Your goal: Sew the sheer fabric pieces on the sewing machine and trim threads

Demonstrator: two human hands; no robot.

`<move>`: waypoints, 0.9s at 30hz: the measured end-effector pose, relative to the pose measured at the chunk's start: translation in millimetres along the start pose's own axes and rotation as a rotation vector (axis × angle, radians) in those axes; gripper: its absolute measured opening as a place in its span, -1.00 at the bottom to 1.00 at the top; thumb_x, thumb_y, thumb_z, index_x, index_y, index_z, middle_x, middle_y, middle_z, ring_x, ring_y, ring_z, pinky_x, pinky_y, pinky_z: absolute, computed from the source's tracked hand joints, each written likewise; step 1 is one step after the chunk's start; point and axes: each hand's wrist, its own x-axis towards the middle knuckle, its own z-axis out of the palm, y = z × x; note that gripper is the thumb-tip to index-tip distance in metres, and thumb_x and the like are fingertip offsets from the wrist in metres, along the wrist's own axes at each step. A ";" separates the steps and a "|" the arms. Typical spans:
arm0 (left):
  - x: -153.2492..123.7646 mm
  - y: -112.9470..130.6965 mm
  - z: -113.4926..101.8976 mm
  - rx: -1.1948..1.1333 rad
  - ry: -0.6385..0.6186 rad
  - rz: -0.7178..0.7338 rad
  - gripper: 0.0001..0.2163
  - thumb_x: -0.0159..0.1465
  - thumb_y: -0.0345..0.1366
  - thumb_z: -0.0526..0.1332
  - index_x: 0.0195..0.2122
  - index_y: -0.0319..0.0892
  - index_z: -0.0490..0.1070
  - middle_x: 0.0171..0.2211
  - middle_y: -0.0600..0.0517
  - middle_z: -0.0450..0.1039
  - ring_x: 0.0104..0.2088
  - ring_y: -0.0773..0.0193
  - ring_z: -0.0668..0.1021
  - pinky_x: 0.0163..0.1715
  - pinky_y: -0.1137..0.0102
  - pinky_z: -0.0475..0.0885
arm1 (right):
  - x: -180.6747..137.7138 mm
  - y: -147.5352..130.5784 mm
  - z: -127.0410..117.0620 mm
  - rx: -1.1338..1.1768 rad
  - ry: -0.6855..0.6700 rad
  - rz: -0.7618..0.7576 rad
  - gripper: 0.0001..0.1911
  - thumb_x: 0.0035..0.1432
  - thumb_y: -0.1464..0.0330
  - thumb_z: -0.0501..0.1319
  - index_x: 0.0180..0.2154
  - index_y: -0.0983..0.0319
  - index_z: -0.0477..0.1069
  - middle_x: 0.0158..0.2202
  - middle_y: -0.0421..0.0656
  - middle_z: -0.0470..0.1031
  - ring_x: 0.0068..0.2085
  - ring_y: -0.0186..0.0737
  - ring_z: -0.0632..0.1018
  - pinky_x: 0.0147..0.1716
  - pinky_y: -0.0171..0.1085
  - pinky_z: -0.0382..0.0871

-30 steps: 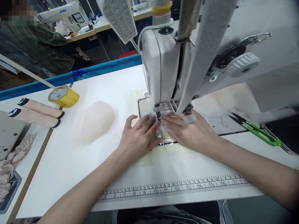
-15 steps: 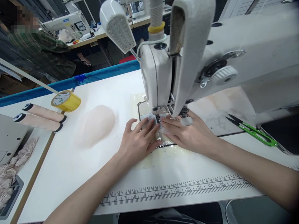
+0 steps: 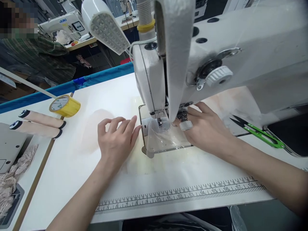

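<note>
A small piece of sheer pale fabric (image 3: pixel 156 139) lies creased over the needle plate, beneath the presser foot (image 3: pixel 159 122) of the white sewing machine (image 3: pixel 149 80). My left hand (image 3: pixel 116 136) is lifted left of the plate with bent, parted fingers and nothing in them. Behind it, partly covered, a sheer beige rounded piece (image 3: pixel 90 134) rests on the table. My right hand (image 3: pixel 204 126) reaches in beside the needle at the fabric's right edge. Machine parts hide most of its fingertips, so whether they grip the fabric does not show.
Green-handled thread snips (image 3: pixel 264 136) lie at right by a dark phone-like slab (image 3: pixel 288 134). A yellow tape roll (image 3: pixel 69 107) and two beige thread spools (image 3: pixel 36 128) sit at left. A printed ruler (image 3: pixel 180 195) runs along the front edge. Another person (image 3: pixel 45 57) is behind.
My left hand has come off the fabric and moved left. The right hand has shifted slightly beside the needle, uncovering the sheer fabric. The whole view has turned slightly.
</note>
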 end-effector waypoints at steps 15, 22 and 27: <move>2.9 14.8 0.5 -0.417 -0.226 0.030 -0.75 0.39 -0.27 0.12 0.04 -0.20 0.43 0.00 -0.08 0.55 0.00 0.15 0.56 -0.06 0.24 0.44 | -6.7 -31.8 -4.1 0.223 -0.035 -0.132 -0.56 0.18 0.68 -0.03 -0.12 0.30 0.55 -0.13 -0.08 0.61 -0.19 -0.18 0.57 0.10 -0.11 0.31; 2.9 19.1 11.7 -0.468 -0.195 0.054 -0.76 0.37 -0.31 0.13 0.02 -0.20 0.44 -0.06 -0.06 0.56 0.03 0.13 0.54 0.14 0.15 0.35 | -7.5 -38.1 -0.2 0.215 0.012 -0.115 -0.62 0.24 0.64 -0.02 -0.15 0.32 0.55 -0.15 -0.09 0.62 -0.16 -0.20 0.57 0.11 -0.13 0.31; 2.7 20.4 18.2 -0.587 -0.285 0.104 -0.73 0.38 -0.28 0.10 0.05 -0.23 0.42 -0.07 -0.12 0.50 -0.06 0.13 0.53 0.01 0.17 0.45 | -5.5 -35.8 0.3 0.195 0.010 -0.105 -0.63 0.24 0.63 -0.01 -0.24 0.29 0.55 -0.25 -0.12 0.63 -0.26 -0.23 0.56 0.03 -0.16 0.35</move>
